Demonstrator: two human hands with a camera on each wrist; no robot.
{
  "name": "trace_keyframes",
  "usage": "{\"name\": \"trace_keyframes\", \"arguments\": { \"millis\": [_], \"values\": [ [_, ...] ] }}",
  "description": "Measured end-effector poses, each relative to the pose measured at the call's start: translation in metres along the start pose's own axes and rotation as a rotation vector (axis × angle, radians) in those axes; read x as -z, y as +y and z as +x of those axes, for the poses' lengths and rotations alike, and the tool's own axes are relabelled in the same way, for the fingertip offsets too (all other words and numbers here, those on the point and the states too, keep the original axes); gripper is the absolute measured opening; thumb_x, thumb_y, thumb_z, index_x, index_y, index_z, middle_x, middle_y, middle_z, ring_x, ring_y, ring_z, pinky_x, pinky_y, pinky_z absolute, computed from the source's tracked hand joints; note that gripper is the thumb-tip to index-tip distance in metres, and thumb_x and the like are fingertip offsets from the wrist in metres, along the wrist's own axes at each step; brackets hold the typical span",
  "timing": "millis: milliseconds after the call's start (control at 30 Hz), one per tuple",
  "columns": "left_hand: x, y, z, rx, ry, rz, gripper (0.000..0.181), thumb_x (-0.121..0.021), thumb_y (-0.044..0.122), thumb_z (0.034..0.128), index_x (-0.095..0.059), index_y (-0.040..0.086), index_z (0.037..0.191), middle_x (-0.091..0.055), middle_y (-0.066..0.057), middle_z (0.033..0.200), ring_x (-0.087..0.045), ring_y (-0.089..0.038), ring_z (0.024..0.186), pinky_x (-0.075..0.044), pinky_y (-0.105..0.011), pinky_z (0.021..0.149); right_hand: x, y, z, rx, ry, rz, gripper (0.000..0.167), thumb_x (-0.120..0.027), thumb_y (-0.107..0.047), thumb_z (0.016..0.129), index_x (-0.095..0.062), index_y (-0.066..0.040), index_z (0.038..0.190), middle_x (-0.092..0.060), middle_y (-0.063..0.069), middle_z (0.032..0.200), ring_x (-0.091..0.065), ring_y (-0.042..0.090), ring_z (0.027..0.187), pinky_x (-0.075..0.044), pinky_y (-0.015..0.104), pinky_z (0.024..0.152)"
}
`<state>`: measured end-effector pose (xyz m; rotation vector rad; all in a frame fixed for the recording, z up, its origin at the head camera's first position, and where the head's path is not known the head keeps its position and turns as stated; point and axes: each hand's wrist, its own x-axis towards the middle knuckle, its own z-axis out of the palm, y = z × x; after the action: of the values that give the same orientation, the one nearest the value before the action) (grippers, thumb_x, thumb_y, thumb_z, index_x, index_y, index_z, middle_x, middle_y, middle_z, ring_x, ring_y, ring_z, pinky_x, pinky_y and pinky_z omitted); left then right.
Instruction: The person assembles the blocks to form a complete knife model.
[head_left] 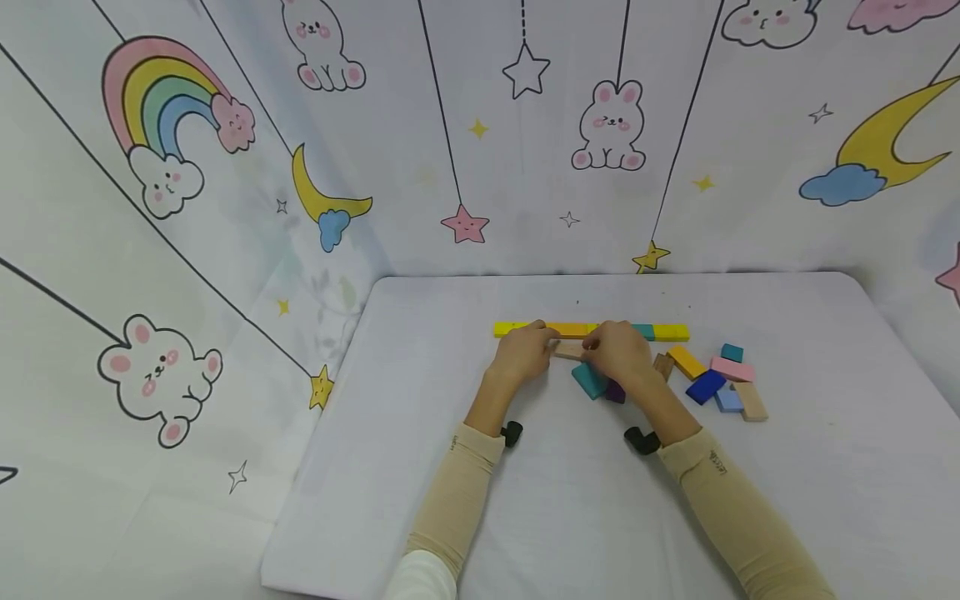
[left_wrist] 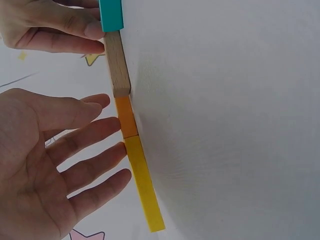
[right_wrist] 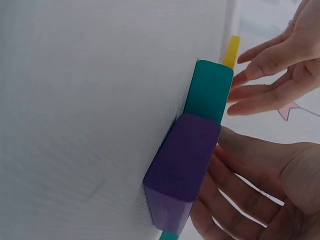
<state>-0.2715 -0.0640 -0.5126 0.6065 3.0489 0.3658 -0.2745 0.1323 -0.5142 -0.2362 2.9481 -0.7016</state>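
R hand (head_left: 621, 354) has a pinch grip on wooden block (head_left: 570, 350); L hand's (head_left: 525, 350) loose, fingers straight. Block's just short of block row (head_left: 570, 329) nr table's (head_left: 420, 375) far edge: best squared to that edge, w/o nudging the row.

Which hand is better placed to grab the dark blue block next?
Probably the right hand: it is nearer the dark blue block, while the left hand is near the left end of the row.
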Motion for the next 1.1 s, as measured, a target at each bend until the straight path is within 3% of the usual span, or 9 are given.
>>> {"name": "trace_keyframes", "arguments": {
  "millis": [433,867,1100],
  "values": [
    [-0.001,0.0,0.001,-0.013,-0.008,0.031,0.036,-0.059,0.011,0.1025,-0.073,0.023,0.133,-0.068,0.001,0.126,-0.07,-0.015,0.101,-0.058,-0.029,0.081,0.005,0.008,0.001,-0.01,0.02,0.013,0.021,-0.076,-0.019,0.096,-0.081,-0.007,0.112,-0.077,0.013,0.101,-0.069,0.032,0.092,-0.059,0.044,0.075],
    [-0.005,-0.001,0.002,-0.018,-0.024,0.061,0.035,-0.061,0.013,0.1022,-0.074,0.025,0.133,-0.066,0.0,0.129,-0.068,-0.014,0.099,-0.058,-0.028,0.083,0.005,0.011,0.002,0.0,0.045,-0.015,0.021,-0.077,-0.019,0.095,-0.082,-0.007,0.111,-0.078,0.012,0.099,-0.07,0.031,0.09,-0.059,0.045,0.075],
    [-0.005,0.0,0.003,-0.026,-0.033,0.077,0.035,-0.063,0.017,0.1023,-0.073,0.027,0.135,-0.066,0.0,0.129,-0.068,-0.013,0.095,-0.057,-0.025,0.077,0.005,0.011,0.002,0.0,0.048,-0.007,0.021,-0.077,-0.019,0.095,-0.081,-0.006,0.111,-0.077,0.012,0.098,-0.07,0.031,0.089,-0.059,0.045,0.075]
  ]
}}
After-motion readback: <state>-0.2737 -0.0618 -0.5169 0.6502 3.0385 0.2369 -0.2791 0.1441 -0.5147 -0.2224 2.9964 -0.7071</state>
